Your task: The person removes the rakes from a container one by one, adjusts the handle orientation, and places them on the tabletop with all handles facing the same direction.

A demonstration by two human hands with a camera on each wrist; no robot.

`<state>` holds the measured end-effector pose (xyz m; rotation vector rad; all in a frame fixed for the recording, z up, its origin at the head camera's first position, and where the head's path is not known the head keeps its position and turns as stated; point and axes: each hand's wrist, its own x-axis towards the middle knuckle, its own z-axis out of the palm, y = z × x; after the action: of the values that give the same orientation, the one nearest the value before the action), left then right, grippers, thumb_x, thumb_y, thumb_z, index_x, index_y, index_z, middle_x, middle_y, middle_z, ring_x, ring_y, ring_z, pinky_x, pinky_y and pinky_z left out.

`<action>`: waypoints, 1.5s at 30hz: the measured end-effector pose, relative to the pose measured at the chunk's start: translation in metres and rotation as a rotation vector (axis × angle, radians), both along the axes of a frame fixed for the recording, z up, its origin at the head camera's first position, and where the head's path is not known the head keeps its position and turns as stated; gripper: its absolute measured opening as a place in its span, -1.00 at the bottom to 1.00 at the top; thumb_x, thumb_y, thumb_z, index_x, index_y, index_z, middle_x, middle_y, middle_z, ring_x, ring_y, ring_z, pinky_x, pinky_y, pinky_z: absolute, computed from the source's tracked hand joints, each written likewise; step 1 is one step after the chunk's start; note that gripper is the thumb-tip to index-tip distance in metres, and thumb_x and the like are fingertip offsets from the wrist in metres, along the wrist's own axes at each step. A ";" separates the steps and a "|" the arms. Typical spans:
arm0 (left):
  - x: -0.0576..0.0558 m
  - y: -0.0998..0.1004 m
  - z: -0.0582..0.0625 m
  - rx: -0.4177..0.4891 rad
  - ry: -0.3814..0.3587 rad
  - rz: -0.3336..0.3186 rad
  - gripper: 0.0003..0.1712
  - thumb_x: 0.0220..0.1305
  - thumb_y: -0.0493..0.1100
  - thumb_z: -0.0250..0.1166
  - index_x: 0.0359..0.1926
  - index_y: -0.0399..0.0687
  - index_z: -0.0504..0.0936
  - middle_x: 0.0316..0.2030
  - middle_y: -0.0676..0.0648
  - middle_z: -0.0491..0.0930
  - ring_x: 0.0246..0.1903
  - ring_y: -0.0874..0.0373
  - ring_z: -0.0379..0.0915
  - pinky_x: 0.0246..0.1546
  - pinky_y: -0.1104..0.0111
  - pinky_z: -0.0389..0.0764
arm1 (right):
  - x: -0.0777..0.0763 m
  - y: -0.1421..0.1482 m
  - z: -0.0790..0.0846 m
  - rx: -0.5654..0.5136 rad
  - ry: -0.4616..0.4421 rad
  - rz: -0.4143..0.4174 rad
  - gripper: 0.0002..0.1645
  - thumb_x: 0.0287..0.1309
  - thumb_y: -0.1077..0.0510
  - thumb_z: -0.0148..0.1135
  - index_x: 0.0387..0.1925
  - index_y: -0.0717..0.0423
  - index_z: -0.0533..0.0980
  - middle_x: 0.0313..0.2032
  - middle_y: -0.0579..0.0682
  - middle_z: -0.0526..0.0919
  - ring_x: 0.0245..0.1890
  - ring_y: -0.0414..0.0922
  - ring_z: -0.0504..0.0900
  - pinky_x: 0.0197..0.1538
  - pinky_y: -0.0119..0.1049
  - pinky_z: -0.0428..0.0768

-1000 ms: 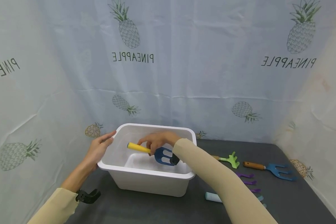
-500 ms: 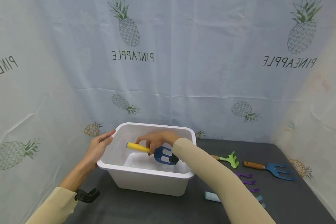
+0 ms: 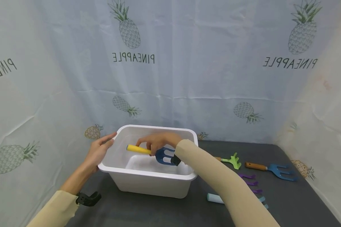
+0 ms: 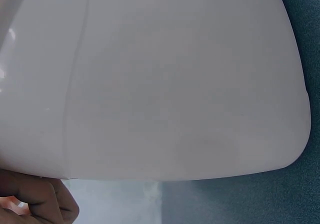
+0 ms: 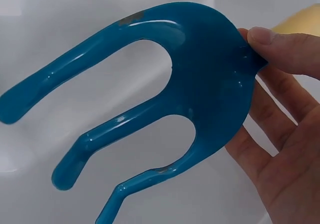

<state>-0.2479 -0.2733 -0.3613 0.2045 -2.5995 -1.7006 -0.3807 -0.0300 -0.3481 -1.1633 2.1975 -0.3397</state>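
Observation:
A white plastic tub [image 3: 147, 173] stands on the dark table in the head view. My left hand [image 3: 98, 153] holds its left rim; the tub's outer wall [image 4: 165, 84] fills most of the left wrist view, with curled fingers [image 4: 50, 199] at the lower left corner. Inside the tub's opening, my right hand [image 3: 156, 141] pinches a garden hand fork [image 5: 210, 69] at the neck, thumb on top and fingers beneath. Its yellow handle [image 3: 138, 149] points left, and its blue tines point right, partly covered by the wrist camera. Whether the fork touches the tub floor is unclear.
Right of the tub lie a green hand rake [image 3: 234, 161], a blue fork with a wooden handle [image 3: 277, 171], purple tines [image 3: 251, 183] and a pale blue handle [image 3: 215, 198]. My right sleeve hides parts of several tools. Pineapple-print curtains [image 3: 170, 78] surround the table.

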 end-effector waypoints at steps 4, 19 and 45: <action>0.000 0.001 -0.001 -0.001 0.002 -0.006 -0.38 0.67 0.05 -0.11 0.62 0.11 0.15 0.62 -0.22 0.07 0.45 -0.32 0.31 0.12 0.08 0.69 | 0.001 0.002 0.004 0.002 0.011 0.026 -0.14 0.22 0.30 0.40 0.40 -0.42 0.33 -0.04 -0.02 0.67 -0.03 -0.09 0.58 0.13 -0.27 0.59; 0.000 0.003 -0.002 0.001 -0.006 -0.004 -0.38 0.67 0.06 -0.12 0.63 0.13 0.14 0.64 -0.18 0.03 0.50 -0.28 0.24 0.22 0.06 0.62 | 0.008 0.015 0.037 -0.019 0.074 0.064 -0.08 0.23 0.37 0.30 0.49 -0.33 0.24 0.01 0.05 0.62 -0.03 -0.08 0.58 -0.05 -0.37 0.62; 0.003 0.000 0.000 0.023 0.003 -0.016 -0.38 0.67 0.05 -0.10 0.62 0.08 0.15 0.64 -0.18 0.01 0.52 -0.29 0.19 0.27 0.03 0.57 | 0.026 0.048 0.096 -0.035 0.185 0.067 -0.09 0.22 0.33 0.27 0.52 -0.28 0.24 -0.01 0.06 0.63 -0.05 -0.06 0.58 -0.08 -0.32 0.62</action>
<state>-0.2447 -0.2731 -0.3611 0.1817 -2.5872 -1.7358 -0.3547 0.0180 -0.2525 -1.3311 2.3116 -0.2515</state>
